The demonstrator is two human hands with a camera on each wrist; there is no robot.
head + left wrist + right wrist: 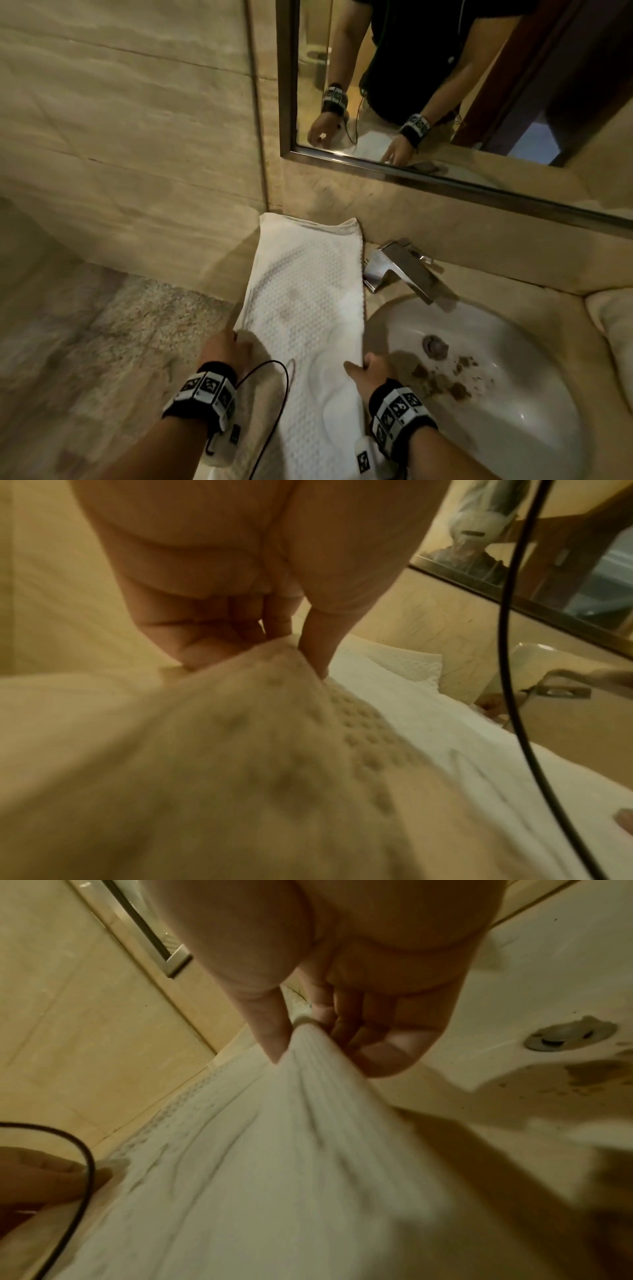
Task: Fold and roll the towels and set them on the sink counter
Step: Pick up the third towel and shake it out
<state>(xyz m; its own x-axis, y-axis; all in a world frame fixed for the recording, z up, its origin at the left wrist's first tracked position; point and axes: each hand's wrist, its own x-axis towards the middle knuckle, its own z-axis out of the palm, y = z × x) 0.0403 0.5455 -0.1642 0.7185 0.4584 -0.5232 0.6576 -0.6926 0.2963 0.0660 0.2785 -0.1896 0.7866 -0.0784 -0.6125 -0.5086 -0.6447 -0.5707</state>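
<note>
A white waffle-textured towel (pixel 305 308) lies folded into a long strip on the counter (pixel 219 270) left of the sink, its far end against the back wall. My left hand (pixel 227 346) pinches the strip's left edge; in the left wrist view the fingers (pixel 205 639) and thumb hold a raised fold of towel (pixel 260 723). My right hand (pixel 371 371) grips the right edge near the basin; in the right wrist view the thumb and fingers (pixel 346 1031) pinch bunched towel (pixel 274 1150).
A white sink basin (pixel 513 342) with brown stains and a metal drain (pixel 434 346) lies right of the towel. A chrome faucet (pixel 400 270) stands behind it. A framed mirror (pixel 445 85) hangs above. Another pale towel (pixel 613 329) lies at the right edge.
</note>
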